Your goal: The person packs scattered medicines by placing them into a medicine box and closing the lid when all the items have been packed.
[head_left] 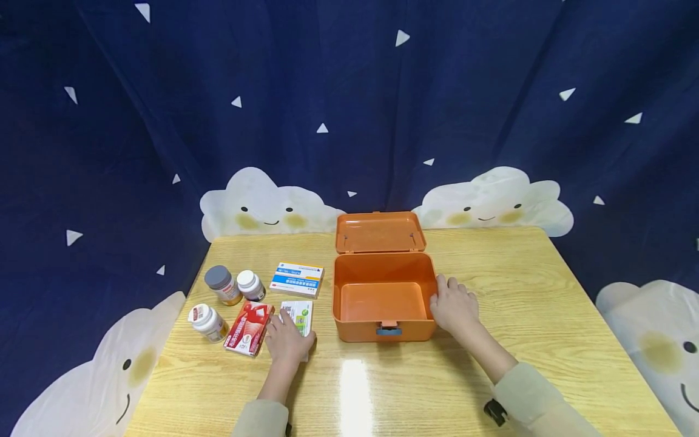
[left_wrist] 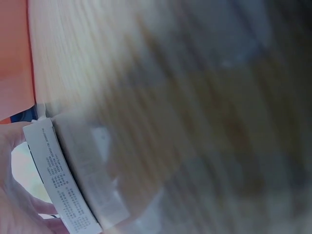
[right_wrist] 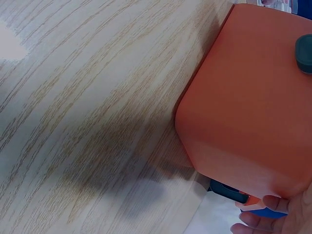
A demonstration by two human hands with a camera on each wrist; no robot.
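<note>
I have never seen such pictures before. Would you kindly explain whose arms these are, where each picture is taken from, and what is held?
There is no machine here: a person works bare-handed. The wide picture comes from a camera worn on the head, looking forward and down. The other two come from cameras worn on the wrists, one each; the left one is partly blurred. On the table are three bottles, a red carton, a blue carton and an orange case with its lid open. The left hand holds a white carton. The right hand touches the case's right side.
</note>
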